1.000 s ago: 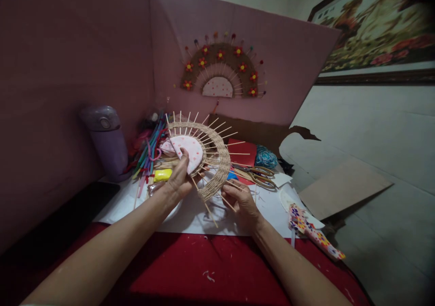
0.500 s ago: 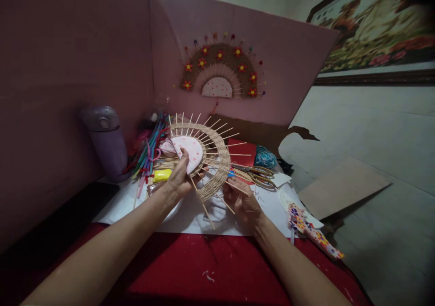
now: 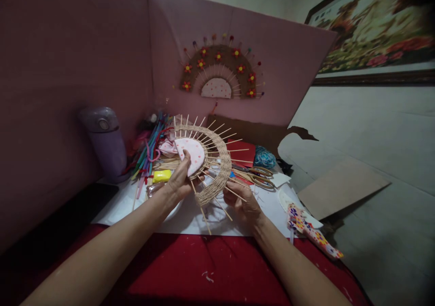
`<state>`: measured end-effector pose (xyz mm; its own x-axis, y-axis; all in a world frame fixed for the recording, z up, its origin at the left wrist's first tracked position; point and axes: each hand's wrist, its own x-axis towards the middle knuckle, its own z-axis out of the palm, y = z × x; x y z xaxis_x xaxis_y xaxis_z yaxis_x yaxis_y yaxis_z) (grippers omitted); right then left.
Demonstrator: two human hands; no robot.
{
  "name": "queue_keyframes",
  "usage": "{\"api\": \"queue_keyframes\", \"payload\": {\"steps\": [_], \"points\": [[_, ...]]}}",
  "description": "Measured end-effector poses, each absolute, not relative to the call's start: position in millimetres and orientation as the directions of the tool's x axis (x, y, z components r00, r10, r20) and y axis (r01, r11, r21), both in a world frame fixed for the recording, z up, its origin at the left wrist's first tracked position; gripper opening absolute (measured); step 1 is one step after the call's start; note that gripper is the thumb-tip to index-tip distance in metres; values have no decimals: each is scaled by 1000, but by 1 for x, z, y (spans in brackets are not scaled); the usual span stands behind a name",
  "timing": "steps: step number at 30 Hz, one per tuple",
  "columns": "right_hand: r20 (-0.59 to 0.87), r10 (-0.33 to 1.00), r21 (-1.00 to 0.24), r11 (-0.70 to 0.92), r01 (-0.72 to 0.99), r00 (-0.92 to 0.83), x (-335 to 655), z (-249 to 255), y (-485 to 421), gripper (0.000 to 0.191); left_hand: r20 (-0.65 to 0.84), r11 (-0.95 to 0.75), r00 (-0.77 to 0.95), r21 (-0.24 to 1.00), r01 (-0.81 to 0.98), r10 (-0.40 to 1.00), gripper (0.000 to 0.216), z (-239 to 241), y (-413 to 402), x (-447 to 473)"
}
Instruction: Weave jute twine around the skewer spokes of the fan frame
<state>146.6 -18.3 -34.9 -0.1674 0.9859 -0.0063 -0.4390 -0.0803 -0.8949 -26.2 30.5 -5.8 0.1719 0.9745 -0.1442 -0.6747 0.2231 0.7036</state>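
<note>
A half-circle craft piece of thin wooden sticks is held up above the table, its woven twine band (image 3: 222, 161) running across the sticks. At its centre is a white half-disc with pink dots (image 3: 195, 155). My left hand (image 3: 181, 179) is closed on this half-disc, thumb on the front and fingers behind. My right hand (image 3: 242, 201) is closed at the lower outer edge of the band, around the end of a wooden stick (image 3: 236, 191). Its fingertips are partly hidden, so any loose twine in them cannot be made out.
Behind the piece lie scissors (image 3: 261, 177), blue yarn (image 3: 265, 157), red sheets (image 3: 246, 152), a yellow packet (image 3: 161, 176) and colourful pipe cleaners (image 3: 149, 149). A purple bottle (image 3: 108, 145) stands left. A finished flowered half-circle (image 3: 217, 54) hangs on the pink board. White paper (image 3: 125, 206) covers the table.
The craft piece has turned slightly clockwise and its upper sticks sit a little further right and lower. Both hands keep their grip in nearly the same place.
</note>
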Motion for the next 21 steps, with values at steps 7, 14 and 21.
{"api": "queue_keyframes", "payload": {"steps": [7,14,21], "points": [[52,991,-879,-14,-476,-124,146,-33,-19,16,-159,239,179,676,-697,971,47,-2,29,-25],[72,978,-861,-38,-508,-195,145,-28,-21,20,-137,238,203,718,-654,970,43,0,26,-25],[65,982,-866,-33,-498,-177,145,-27,-22,17,-134,232,193,676,-700,972,47,-3,31,-27]]}}
